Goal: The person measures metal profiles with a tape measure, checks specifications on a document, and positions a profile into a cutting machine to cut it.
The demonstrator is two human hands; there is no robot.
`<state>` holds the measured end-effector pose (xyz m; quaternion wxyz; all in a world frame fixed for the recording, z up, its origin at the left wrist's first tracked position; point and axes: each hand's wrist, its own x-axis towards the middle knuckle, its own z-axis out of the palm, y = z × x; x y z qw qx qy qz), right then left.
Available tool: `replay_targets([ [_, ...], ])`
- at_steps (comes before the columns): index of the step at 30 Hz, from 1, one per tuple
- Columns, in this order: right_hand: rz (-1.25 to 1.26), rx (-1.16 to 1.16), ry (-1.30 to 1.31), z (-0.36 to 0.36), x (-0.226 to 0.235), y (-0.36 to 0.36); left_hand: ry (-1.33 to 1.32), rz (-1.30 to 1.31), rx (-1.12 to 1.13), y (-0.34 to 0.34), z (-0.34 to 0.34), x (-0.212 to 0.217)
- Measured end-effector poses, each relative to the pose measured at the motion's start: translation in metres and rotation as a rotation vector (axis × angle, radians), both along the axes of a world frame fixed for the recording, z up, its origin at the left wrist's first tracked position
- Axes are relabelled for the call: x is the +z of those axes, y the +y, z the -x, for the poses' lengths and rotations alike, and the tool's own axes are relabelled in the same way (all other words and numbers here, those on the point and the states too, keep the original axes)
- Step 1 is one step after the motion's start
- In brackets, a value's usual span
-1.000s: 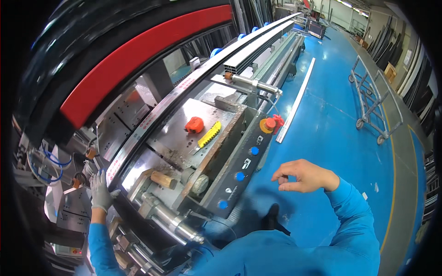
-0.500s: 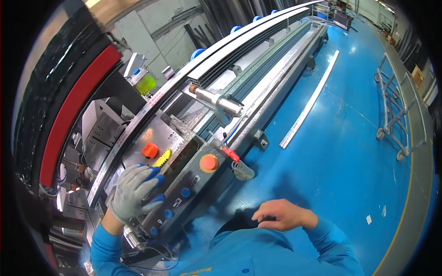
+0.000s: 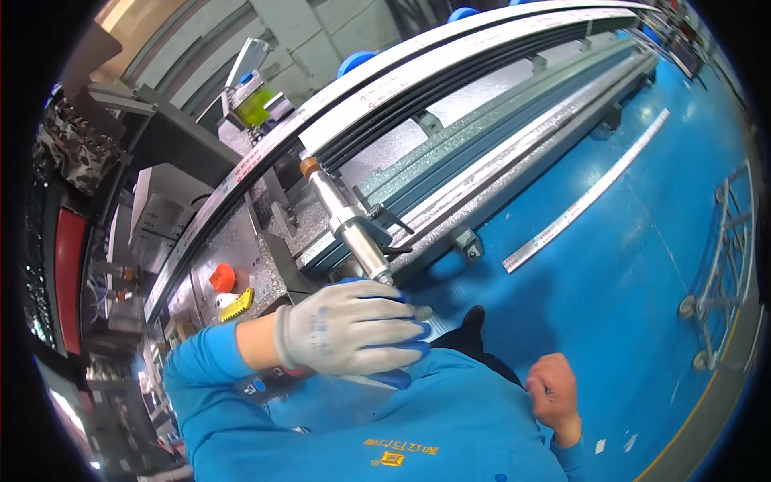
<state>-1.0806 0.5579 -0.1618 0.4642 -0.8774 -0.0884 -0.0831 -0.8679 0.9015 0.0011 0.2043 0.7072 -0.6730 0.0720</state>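
My left hand (image 3: 353,329), in a grey-white glove with blue fingertips, reaches across the front of the machine's control panel. Its fingers are stretched out, palm down, with nothing visible in them; whatever lies beneath is hidden. Just beyond the fingers is the lower end of a silver clamp cylinder (image 3: 345,218) with a brown tip, and I cannot tell whether they touch. My bare right hand (image 3: 554,390) hangs at my right side above the floor, fingers curled into a loose fist. On the machine bed a yellow brush-like piece (image 3: 237,305) lies near an orange-red cap (image 3: 222,278).
Long white-topped profiles (image 3: 385,96) run along the machine bed toward the far right. A bottle of yellow-green liquid (image 3: 255,106) stands behind. One white strip (image 3: 586,197) lies on the blue floor, and a wheeled metal rack (image 3: 723,273) stands at the right.
My left hand has moved right, from beside the yellow piece to below the clamp cylinder. The right hand has dropped lower and farther right. The view has turned.
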Motion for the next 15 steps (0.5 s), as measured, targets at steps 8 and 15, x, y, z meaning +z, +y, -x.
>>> replay_targets([
  [8,-0.458,0.041,0.244,-0.071,-0.005,-0.084,0.051,-0.007,0.291,-0.049,0.037,-0.001],
  [15,-0.135,0.595,0.218,-0.148,-0.003,-0.103,-0.024,-0.139,0.946,-0.023,0.136,0.025],
])
